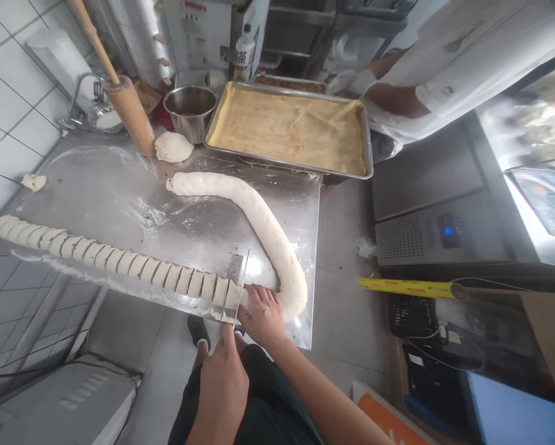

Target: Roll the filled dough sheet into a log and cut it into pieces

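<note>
A long roll of dough (277,238) curves over the metal worktable (115,185). Its uncut part bends round on the right, and dark filling shows at the far end. Leftwards from the knife runs a row of cut dough pieces (133,264), standing close together. My left hand (224,371) is closed round the handle of a broad-bladed knife (241,287), whose blade stands upright at the dough between the pieces and the uncut roll. Just right of the blade, my right hand (263,314) wraps over the roll; its fingers curl on the dough.
A lined baking tray (289,127) overhangs the table's far right edge. Near it stand a metal pot (191,111), a dough lump (173,147) and an upright rolling pin (129,114). A dough scrap (34,182) lies far left. Another person's arm (398,99) is beyond the tray.
</note>
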`<act>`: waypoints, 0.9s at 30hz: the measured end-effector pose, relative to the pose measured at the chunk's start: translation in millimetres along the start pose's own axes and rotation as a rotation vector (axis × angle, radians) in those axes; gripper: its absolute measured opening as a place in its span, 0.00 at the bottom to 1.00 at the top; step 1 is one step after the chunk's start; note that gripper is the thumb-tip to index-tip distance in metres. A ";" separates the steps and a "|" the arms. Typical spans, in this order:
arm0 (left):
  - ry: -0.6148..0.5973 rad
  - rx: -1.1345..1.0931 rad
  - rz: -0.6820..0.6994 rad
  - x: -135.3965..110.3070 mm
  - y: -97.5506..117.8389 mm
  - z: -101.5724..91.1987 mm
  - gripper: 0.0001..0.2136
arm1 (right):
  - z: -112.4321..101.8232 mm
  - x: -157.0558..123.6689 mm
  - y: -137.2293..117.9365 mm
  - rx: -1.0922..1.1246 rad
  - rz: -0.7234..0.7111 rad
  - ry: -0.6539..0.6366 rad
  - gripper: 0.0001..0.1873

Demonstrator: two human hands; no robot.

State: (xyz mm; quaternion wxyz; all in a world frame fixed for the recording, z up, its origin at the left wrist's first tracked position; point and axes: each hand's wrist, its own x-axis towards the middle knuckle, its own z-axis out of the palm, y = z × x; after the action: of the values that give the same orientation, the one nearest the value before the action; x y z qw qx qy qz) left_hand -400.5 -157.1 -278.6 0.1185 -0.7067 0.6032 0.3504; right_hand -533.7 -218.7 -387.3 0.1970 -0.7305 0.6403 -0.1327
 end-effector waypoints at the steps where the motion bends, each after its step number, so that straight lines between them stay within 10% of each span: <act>1: -0.020 0.013 -0.015 -3.9 0.0 4.2 0.23 | 0.8 -0.1 -0.4 0.001 0.004 0.004 0.24; 8: -0.020 0.048 -0.055 12.6 1.9 35.4 0.23 | 8.3 -3.1 1.2 0.003 -0.008 -0.007 0.26; 13: 0.006 -0.013 -0.052 43.9 14.7 21.2 0.23 | -7.2 -8.8 12.4 0.011 -0.078 -0.030 0.30; 27: -0.067 -0.002 -0.022 -20.3 35.0 30.3 0.24 | -17.1 -15.5 31.6 -0.030 -0.097 0.023 0.24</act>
State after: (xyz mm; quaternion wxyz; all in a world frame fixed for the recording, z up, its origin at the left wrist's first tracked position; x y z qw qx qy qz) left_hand -444.5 -132.2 -278.7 0.1417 -0.7014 0.5905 0.3732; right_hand -571.5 -208.7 -385.7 0.1722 -0.7619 0.6084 -0.1408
